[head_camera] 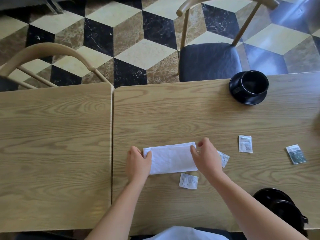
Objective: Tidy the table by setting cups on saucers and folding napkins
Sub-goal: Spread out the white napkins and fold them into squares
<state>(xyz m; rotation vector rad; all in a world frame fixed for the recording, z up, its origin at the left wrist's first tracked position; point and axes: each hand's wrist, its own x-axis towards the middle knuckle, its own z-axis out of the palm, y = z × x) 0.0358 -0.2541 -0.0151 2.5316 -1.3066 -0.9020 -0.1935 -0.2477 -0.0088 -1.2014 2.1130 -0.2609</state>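
A: Near edge first. What's there?
B: Black saucer [277,203] at the table's [173,110] near right edge, half cut off by the right forearm. Can't tell if a cup sits on it.

A: Napkin?
B: White napkin [171,158] lies flat on the table, folded into a long band, left of centre and closer to the near edge than the far one. Both hands are on it.

A: Grip state?
B: Left hand [136,163] covers the left end, thumb on top of the cloth, fingers wrapped round the end. Right hand [206,158] is at the right end, thumb pressing the top and fingers curled at the far corner. Both are closed lightly on the napkin ends.

A: Loose items?
B: Four small sachets. One [188,181] just near of the napkin's right corner, one [224,157] partly under the right hand, one [245,143] further right, one dark-printed [296,154] toward the right edge.

A: Far side?
B: Black cup [253,84] sits upright on a black saucer [249,99] at the far edge, right of centre. A second table [52,135] butts against the left edge.
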